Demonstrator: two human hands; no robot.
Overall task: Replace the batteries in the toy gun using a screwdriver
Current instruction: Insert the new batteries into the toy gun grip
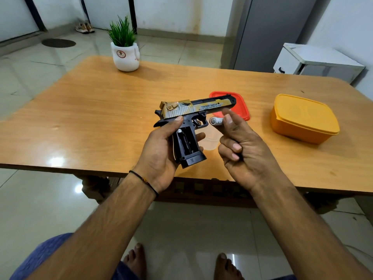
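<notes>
1. Over the near edge of the table (90, 110), head view: we see the left hand (161, 150) gripping the toy gun (193, 110) by its handle, thumb on the frame, barrel pointing right.
2. The handle compartment faces us with its cover off, dark inside.
3. The right hand (242, 146) is just beside the trigger guard, pinching a white battery (216, 121) at the fingertips. Its lower fingers curl round something dark; we cannot tell what.
4. A red lid (241, 107) lies behind the barrel, a yellow box (302, 118) to the right, a potted plant (125, 51) at the far edge.
</notes>
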